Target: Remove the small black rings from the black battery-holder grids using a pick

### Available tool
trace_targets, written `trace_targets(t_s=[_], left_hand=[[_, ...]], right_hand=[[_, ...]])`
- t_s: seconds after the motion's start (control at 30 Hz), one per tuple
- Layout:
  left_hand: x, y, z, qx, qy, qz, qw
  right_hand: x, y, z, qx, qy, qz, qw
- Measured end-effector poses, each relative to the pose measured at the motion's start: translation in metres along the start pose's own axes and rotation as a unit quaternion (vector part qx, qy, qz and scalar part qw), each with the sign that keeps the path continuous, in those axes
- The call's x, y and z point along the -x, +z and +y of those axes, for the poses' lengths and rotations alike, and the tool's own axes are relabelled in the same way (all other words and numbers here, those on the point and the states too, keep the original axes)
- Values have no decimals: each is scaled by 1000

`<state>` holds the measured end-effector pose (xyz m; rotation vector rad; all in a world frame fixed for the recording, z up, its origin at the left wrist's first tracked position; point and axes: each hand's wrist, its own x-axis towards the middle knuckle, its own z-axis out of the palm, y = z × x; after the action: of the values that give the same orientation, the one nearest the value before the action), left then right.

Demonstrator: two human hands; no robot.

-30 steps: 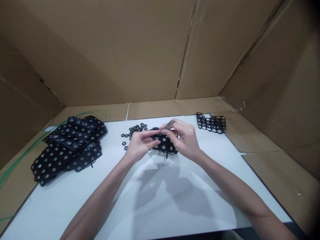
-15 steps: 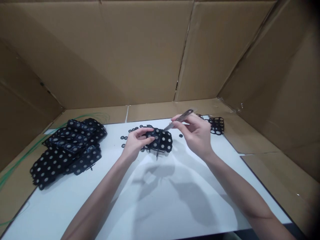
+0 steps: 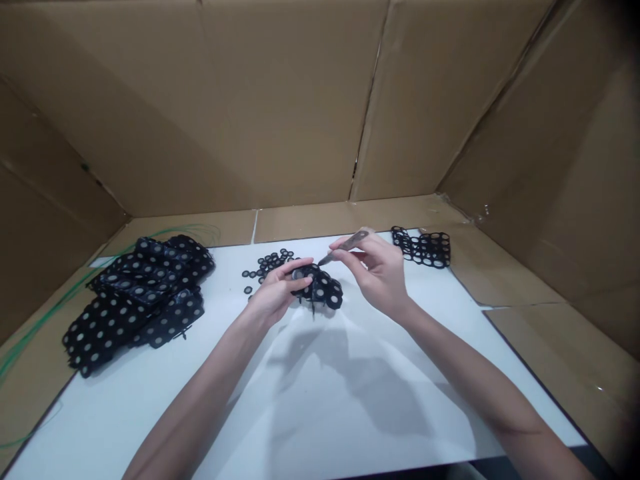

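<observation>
Metal tweezers [image 3: 349,242], pinched between the right hand's [image 3: 381,277] fingertips, are lowered again toward a black dotted plastic panel [image 3: 325,292], held just above a white board [image 3: 350,413] by the left hand's [image 3: 277,295] curled, lightly closed fingers

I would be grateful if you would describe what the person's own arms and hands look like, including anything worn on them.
The left hand and right hand are bare, with no gloves. The slim forearms are uncovered, with no sleeves in view. No watch, bracelet, ring, marking or cable can be made out on either arm.
</observation>
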<state>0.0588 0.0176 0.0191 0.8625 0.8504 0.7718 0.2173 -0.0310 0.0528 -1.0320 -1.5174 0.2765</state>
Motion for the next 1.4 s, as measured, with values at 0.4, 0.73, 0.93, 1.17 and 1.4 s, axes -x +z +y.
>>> trace_targets(t_s=[0.4, 0.73, 0.93, 1.17, 1.4], left_hand=[[1, -10, 6, -246, 49, -40, 967], [15, 0, 16, -254, 152, 23, 955], [18, 5, 14, -250, 191, 12, 949], [21, 5, 13, -286, 218, -6, 933], [19, 5, 14, -291, 210, -6, 933]], right_hand=[[-3, -5, -3, 7, 12, -49, 999], [1, -4, -10, -68, 27, -6, 997], [2, -3, -11, -67, 4, 0, 998], [3, -2, -10, -57, -15, 7, 998], [2, -2, -8, -42, -12, 1, 999]])
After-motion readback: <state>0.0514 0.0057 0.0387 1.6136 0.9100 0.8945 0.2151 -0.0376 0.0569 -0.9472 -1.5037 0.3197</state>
